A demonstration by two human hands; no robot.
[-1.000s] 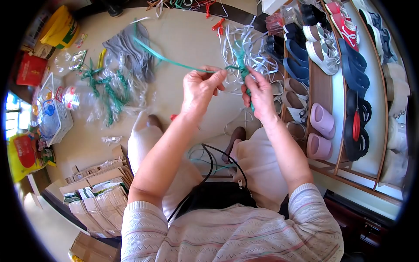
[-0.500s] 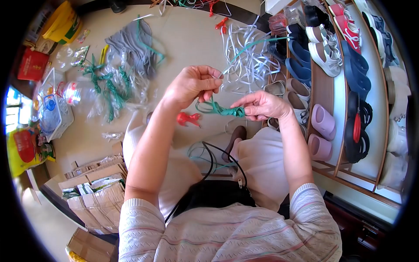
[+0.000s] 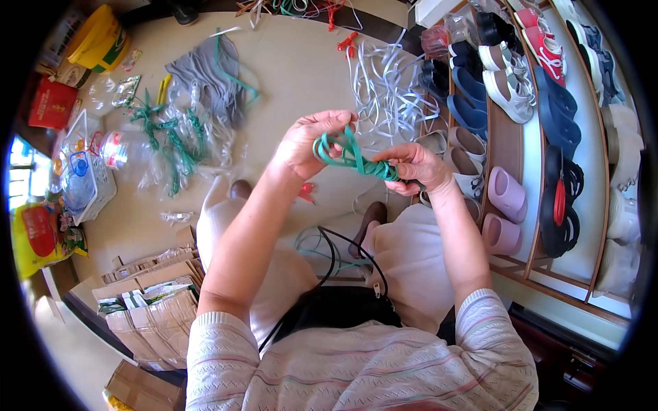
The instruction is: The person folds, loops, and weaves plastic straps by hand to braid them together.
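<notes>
A small bundle of green strap (image 3: pixel 373 168), wound round its middle with loops at its left end, is held between both hands above the floor. My right hand (image 3: pixel 419 168) pinches the wound right end. At the looped end, my left hand (image 3: pixel 308 145) is closed with its fingertips on the green loops. Beyond my hands lies a tangle of white straps (image 3: pixel 387 85). A red strap bundle (image 3: pixel 306 192) lies on the floor below my left hand. More green bundles (image 3: pixel 175 140) rest on clear plastic at the left.
A shoe rack (image 3: pixel 504 137) full of shoes stands on the right. At left are a grey cloth (image 3: pixel 209 75), a white basket (image 3: pixel 103 185), a yellow bucket (image 3: pixel 99 41) and cardboard (image 3: pixel 154 329). A black bag (image 3: pixel 336 308) sits at my lap.
The green strap's long free end, stretched toward the upper right half a second ago, no longer shows there. My left hand has moved slightly right and down, onto the loops of the bundle.
</notes>
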